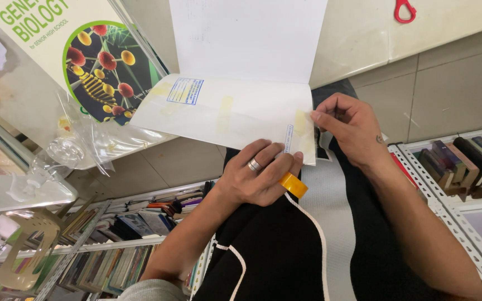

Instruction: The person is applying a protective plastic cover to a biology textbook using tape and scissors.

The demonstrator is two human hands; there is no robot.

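An open white book (235,106) hangs over the table (364,33) edge above the person's lap, its inside cover crossed by 3 yellowish tape strips. The left hand (258,175), wearing 1 ring, presses its fingers against the cover's lower edge while a roll of yellow tape (294,184) sits under its thumb side. The right hand (352,125) pinches the cover's right corner. Nearby lie 1 biology textbook (93,53) under clear plastic wrap (79,147), and red scissor handles (404,10). Bookshelves (458,167) flank both sides.
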